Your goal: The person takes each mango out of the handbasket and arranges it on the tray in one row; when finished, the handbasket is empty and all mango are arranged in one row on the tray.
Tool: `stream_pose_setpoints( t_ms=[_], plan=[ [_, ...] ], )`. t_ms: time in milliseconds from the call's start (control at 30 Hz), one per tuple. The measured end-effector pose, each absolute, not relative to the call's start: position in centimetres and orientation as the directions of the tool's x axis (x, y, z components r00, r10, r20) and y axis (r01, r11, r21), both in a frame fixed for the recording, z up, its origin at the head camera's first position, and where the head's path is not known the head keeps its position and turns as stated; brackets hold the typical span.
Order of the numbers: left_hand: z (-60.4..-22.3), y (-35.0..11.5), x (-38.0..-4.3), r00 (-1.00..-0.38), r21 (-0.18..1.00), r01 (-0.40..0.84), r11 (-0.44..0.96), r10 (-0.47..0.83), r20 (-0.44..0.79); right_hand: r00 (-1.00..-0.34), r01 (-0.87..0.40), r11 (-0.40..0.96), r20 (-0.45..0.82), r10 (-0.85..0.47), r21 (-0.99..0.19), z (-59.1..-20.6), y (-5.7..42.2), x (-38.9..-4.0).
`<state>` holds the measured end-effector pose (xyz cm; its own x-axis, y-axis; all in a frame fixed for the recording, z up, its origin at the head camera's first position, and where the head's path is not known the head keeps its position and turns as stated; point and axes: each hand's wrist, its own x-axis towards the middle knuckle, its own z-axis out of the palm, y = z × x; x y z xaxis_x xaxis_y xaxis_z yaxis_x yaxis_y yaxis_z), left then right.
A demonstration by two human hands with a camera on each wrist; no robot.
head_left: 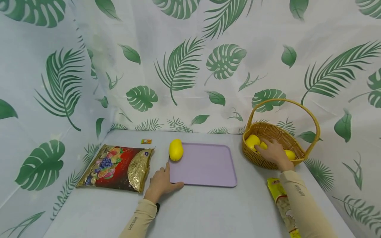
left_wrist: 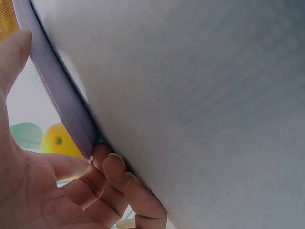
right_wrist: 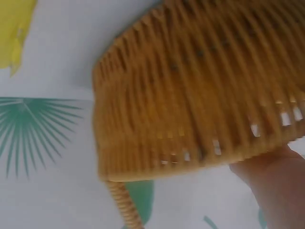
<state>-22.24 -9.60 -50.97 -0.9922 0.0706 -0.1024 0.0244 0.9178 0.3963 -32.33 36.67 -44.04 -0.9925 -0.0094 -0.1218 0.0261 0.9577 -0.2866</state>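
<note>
A lilac tray (head_left: 205, 165) lies on the table, with a yellow mango (head_left: 176, 149) on its far left corner. My left hand (head_left: 162, 183) rests at the tray's near left corner; thumb and index finger spread along two edges. In the left wrist view the thumb touches the tray rim (left_wrist: 57, 90), the other fingers bent loosely on the table. My right hand (head_left: 273, 151) reaches into a wicker basket (head_left: 285, 134) and holds a yellow mango (head_left: 263, 145) between thumb and fingers. More mangoes (head_left: 252, 141) lie around it. In the right wrist view the basket wall (right_wrist: 190, 95) hides the fingertips.
A red and gold fruit-printed bag (head_left: 116, 168) lies left of the tray. Behind that bag is a small orange wrapped candy (head_left: 146, 141). A yellow snack packet (head_left: 282, 205) lies partly under my right forearm. The basket handle (head_left: 312, 119) arches upward; leaf-patterned cloth surrounds the table.
</note>
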Motion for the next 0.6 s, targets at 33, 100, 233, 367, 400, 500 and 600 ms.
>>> stream_pose_setpoints(
  t_ms=[33, 100, 233, 367, 400, 500, 600],
  plan=[
    [-51.0, -9.6, -22.3, -0.992, 0.397, 0.025, 0.917, 0.071, -0.103, -0.992, 0.033, 0.958, -0.128, -0.004, -0.286, -44.1, 36.9, -32.3],
    [-51.1, -9.6, -22.3, -0.992, 0.397, 0.024, 0.917, 0.071, -0.103, -0.991, 0.037, 0.962, -0.133, 0.001, -0.272, -44.4, 37.4, -32.4],
    [-51.2, -9.6, -22.5, -0.993, 0.397, 0.023, 0.918, 0.068, -0.099, -0.989, 0.047, 0.965, -0.146, 0.010, -0.257, -44.6, 38.1, -32.7],
    [-51.2, -9.7, -22.6, -0.993, 0.401, 0.015, 0.916, 0.061, -0.102, -0.984, 0.063, 0.969, -0.177, 0.020, -0.237, -44.5, 38.6, -32.9],
    [-51.1, -9.8, -22.6, -0.993, 0.403, 0.014, 0.915, 0.061, -0.103, -0.983, 0.064, 0.971, -0.185, 0.020, -0.232, -44.4, 38.7, -33.0],
    [-51.0, -9.8, -22.5, -0.993, 0.409, 0.008, 0.912, 0.057, -0.106, -0.977, 0.069, 0.972, -0.214, 0.020, -0.224, -44.4, 38.9, -33.0],
    [-51.0, -9.7, -22.5, -0.992, 0.412, 0.012, 0.911, 0.061, -0.106, -0.970, 0.071, 0.973, -0.242, 0.016, -0.219, -44.3, 39.1, -33.1]
  ],
)
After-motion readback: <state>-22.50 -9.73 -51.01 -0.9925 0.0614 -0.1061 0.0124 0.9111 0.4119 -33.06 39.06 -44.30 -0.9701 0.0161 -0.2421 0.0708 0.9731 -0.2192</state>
